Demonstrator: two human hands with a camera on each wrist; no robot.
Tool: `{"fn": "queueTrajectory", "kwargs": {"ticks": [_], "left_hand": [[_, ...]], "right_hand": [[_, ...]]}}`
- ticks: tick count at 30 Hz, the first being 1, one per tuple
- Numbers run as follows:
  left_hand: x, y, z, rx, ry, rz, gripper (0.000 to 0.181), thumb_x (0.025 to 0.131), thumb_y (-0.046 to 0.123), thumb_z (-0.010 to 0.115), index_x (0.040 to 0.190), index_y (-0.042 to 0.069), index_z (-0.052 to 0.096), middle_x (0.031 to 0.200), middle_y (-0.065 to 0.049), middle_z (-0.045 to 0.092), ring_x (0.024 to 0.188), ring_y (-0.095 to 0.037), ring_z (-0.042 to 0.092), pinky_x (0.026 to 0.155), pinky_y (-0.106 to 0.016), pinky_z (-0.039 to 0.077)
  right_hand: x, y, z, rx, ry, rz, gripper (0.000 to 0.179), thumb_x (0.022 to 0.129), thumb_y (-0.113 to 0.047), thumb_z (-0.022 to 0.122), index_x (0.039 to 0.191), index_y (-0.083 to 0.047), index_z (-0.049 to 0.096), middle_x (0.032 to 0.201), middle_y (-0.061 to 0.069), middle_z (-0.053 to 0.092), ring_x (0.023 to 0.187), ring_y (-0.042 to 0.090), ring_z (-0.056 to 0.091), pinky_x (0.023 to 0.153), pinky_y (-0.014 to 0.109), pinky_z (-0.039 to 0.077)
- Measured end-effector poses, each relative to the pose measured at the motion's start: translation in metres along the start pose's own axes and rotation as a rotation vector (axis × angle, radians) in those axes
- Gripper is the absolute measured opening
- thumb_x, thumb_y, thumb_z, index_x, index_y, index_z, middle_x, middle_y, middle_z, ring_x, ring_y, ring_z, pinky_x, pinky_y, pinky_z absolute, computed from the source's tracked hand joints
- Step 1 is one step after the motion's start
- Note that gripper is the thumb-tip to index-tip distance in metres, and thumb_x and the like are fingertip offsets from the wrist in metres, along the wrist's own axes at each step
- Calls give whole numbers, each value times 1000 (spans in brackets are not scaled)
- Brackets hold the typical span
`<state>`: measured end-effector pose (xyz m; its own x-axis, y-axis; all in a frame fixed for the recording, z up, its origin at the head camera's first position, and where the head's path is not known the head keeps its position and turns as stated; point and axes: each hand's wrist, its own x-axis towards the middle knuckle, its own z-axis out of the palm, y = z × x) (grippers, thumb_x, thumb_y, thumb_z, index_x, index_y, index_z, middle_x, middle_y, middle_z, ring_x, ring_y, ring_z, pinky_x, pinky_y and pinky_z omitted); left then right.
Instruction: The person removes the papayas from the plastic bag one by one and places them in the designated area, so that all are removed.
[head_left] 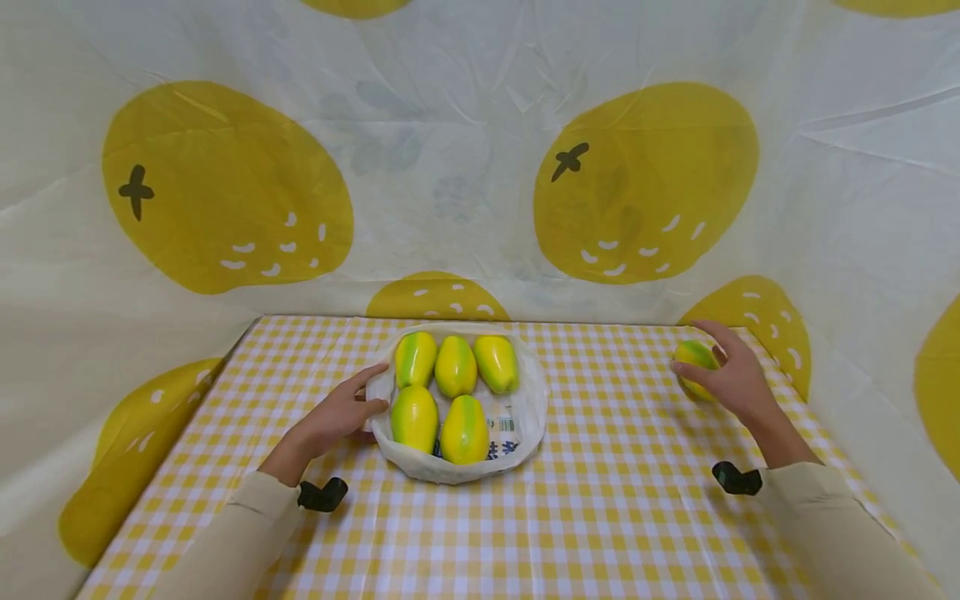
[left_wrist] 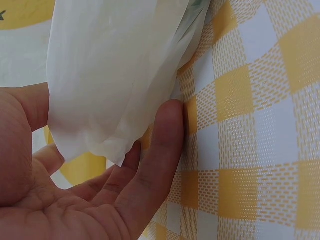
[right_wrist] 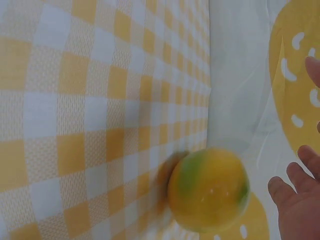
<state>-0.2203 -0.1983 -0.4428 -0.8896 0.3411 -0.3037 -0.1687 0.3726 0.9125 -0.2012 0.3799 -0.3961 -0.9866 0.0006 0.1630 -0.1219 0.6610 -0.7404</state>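
The person's left hand (head_left: 341,412) is at the left side of a white plastic bag (head_left: 459,473) that stands on the tabletop (head_left: 615,508) with its mouth spread into a round opening. Its fingers are set wide, thumb and index finger apart along the rim, and in the left wrist view they curve loosely about the thin plastic, with gaps between bag and palm; one finger lies close against the tabletop. Inside the bag are five glossy yellow papayas (head_left: 456,367) with green streaks, three in the far row and two in the near row, and beside the near pair a printed label (head_left: 504,429) with blue characters shows at the bottom. Well apart from the bag, near the tabletop's far right corner, is a single papaya (head_left: 693,360). The right hand (head_left: 731,375) is around it from the right, thumb and index finger wide; in the right wrist view the fruit is blurred and the visible fingers stand spread, apart from its skin. Both arms wear beige sleeves (head_left: 832,508), with a black wrist device (head_left: 737,478) at each cuff. Yellow-and-white checks cover the tabletop, and pale cloth (head_left: 450,100) printed with big yellow fruit surrounds it.
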Motion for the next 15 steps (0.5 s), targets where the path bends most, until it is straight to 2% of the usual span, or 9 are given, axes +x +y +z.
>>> {"fn": "queueTrajectory", "kwargs": {"ticks": [8,15], "left_hand": [[0,0,-1,10,-4,10,73,107,20,55,169,23,16,166,-27,32,139,-41,53,92,-39,60],[0,0,-1,15,-3,8,73,107,21,56,169,24,16,165,-27,32,140,-42,52,94,-40,60]], "right_hand": [[-3,-16,8,1,-8,-44,85,94,-21,79,162,-3,31,169,29,24,153,54,20,119,72,23],[-4,-24,16,22,-39,-59,86,94,-18,78,163,-5,29,171,27,20,154,52,19,119,71,22]]}}
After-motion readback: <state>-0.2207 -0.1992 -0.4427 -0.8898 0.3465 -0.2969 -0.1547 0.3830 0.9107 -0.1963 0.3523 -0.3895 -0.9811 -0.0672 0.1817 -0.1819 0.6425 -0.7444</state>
